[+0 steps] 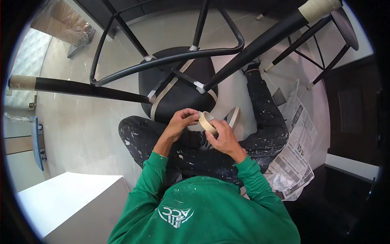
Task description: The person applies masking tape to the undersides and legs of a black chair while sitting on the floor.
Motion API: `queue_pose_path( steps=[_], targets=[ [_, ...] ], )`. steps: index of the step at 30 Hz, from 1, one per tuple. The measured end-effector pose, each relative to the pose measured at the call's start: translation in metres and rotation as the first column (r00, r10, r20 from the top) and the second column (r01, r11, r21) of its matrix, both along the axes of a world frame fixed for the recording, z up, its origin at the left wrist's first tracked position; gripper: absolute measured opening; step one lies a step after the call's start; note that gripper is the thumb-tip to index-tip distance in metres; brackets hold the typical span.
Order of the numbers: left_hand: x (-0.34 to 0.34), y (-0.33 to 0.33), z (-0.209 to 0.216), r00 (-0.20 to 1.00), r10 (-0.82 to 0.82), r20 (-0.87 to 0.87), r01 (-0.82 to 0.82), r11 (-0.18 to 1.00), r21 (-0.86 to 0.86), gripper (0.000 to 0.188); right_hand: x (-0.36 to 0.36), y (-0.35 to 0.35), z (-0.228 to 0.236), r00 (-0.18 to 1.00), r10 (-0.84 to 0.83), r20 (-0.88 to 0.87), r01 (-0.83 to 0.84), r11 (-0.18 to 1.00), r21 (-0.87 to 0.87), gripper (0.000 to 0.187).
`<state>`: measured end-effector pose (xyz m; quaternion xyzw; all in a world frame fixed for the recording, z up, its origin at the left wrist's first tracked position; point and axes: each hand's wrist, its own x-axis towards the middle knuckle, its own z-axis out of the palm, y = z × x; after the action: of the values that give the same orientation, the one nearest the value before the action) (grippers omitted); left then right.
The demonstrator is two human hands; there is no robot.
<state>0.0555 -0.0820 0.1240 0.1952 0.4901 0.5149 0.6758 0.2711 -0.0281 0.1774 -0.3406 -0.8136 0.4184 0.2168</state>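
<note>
While right grip (pixel 224 138) holds the cream, ring-shaped paper tape roll (pixel 206 124), left grip (pixel 180 123) pinches at its edge; likely light, firm, tacky-sided; best held across the rim.

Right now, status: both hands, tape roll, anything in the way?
Right hand gripping tape roll. Left hand at the roll's left edge. Upturned stool just beyond; roll unobstructed.

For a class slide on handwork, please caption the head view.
Right hand holds a tape roll, left hand at its edge, beside an upturned black stool.
</note>
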Motion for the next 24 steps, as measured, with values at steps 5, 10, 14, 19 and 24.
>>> queue_pose_path(
  steps=[5, 10, 14, 19, 24],
  targets=[
    [-0.002, -0.001, -0.012, 0.995, 0.045, -0.091, -0.039, 0.997, 0.066, 0.017, -0.01, 0.006, -0.003, 0.999, 0.02, 0.033, -0.02, 1.0, -0.021, 0.028],
    [-0.017, 0.025, -0.042, 0.834, 0.224, -0.503, -0.15, 0.971, 0.184, 0.018, -0.025, 0.016, -0.015, 0.982, -0.055, 0.18, 0.065, 0.997, -0.05, 0.033],
    [-0.05, 0.054, -0.059, 0.604, 0.409, -0.685, -0.29, 0.912, 0.289, 0.024, -0.023, 0.036, -0.029, 0.932, -0.043, 0.359, 0.051, 0.999, -0.012, 0.045],
    [-0.064, 0.076, -0.066, 0.166, 0.369, -0.915, -0.267, 0.91, 0.319, 0.018, -0.026, 0.048, -0.025, 0.976, -0.038, 0.214, 0.016, 0.995, 0.102, 0.051],
    [-0.055, 0.09, -0.07, -0.044, 0.39, -0.92, -0.304, 0.872, 0.384, 0.016, -0.047, 0.051, -0.032, 0.982, 0.051, 0.183, -0.09, 0.972, 0.216, 0.042]
  ],
)
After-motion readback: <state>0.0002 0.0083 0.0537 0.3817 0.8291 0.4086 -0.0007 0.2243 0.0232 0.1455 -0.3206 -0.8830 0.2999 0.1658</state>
